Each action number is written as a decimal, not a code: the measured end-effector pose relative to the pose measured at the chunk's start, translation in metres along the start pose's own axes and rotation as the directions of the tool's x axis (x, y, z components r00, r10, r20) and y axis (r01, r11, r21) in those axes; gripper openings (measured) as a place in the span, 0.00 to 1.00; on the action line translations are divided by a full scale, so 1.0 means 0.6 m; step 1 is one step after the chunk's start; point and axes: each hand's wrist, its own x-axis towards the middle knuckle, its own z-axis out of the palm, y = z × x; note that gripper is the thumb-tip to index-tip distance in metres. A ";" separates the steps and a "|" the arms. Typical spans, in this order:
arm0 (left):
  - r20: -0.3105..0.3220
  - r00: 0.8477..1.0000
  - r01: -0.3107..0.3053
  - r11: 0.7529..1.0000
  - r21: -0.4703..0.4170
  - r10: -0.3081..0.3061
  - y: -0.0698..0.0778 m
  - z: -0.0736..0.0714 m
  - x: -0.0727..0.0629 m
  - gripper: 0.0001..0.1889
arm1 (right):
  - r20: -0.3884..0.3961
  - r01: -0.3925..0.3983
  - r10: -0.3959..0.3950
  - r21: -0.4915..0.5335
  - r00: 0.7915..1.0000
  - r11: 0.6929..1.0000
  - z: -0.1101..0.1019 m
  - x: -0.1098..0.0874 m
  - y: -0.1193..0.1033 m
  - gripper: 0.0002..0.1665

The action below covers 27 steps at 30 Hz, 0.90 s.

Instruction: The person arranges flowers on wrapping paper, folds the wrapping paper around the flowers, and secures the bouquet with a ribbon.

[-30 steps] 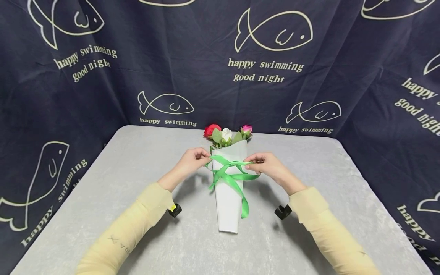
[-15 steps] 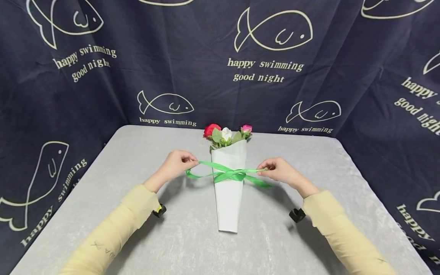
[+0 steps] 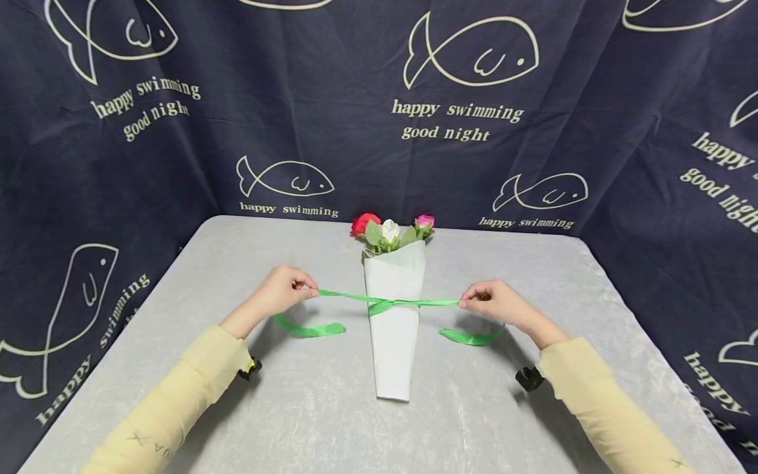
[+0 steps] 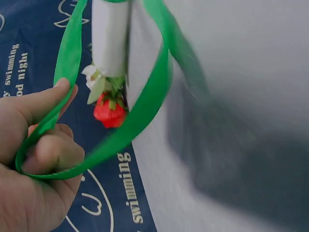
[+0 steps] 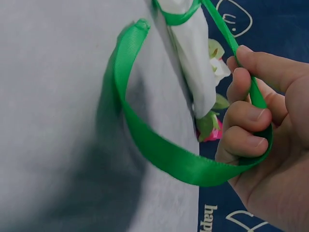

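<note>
A bouquet in white wrapping paper [image 3: 393, 349] lies on the table, with a red rose [image 3: 364, 224], a white rose [image 3: 390, 230] and a pink rose [image 3: 424, 223] at its far end. Around its middle runs a green ribbon [image 3: 426, 303], crossed over the front and stretched nearly straight to both sides. My left hand [image 3: 281, 289] pinches one side of it between thumb and forefinger; a loose tail curls below. On the other side my right hand [image 3: 503, 303] pinches the ribbon likewise, its tail [image 5: 188, 169] looping under the curled fingers.
The bouquet lies on a grey table [image 3: 331, 421]. Behind it and at both sides hangs a dark blue curtain [image 3: 367, 131] printed with fish and lettering. Black wrist devices [image 3: 530, 378] sit below both cuffs.
Both hands have moved apart, left and right, and slightly nearer. The slack ribbon with its loose crossing has drawn tight against the paper, and its tails now hang beneath the hands.
</note>
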 end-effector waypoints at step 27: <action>0.025 0.992 0.108 0.949 0.296 -0.121 -0.043 -0.021 -0.040 0.05 | -0.021 -0.070 0.068 -0.098 0.997 0.993 -0.021 -0.032 0.076 0.12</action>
